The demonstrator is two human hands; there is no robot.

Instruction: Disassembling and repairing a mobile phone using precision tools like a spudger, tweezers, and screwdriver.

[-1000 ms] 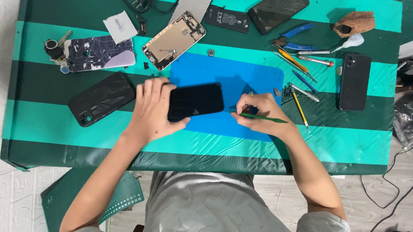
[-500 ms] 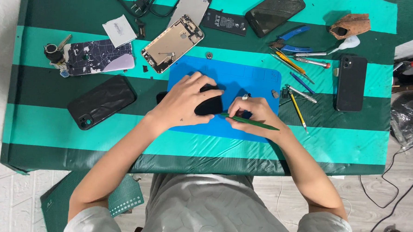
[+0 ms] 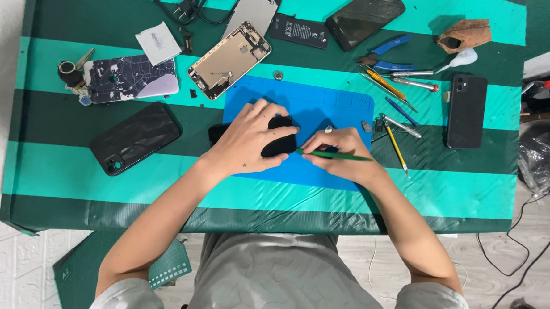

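I see the black phone (image 3: 280, 143) lying on the blue mat (image 3: 342, 108) at the table's middle, mostly covered by my left hand (image 3: 249, 141), which presses down on it with fingers spread. My right hand (image 3: 343, 152) is closed around a thin green tool (image 3: 334, 154), tip at the phone's right edge. I judge this goes best with the tool kept flat and shallow at the edge and the left hand pinning the phone. Screwdrivers (image 3: 400, 126) lie just right of the mat.
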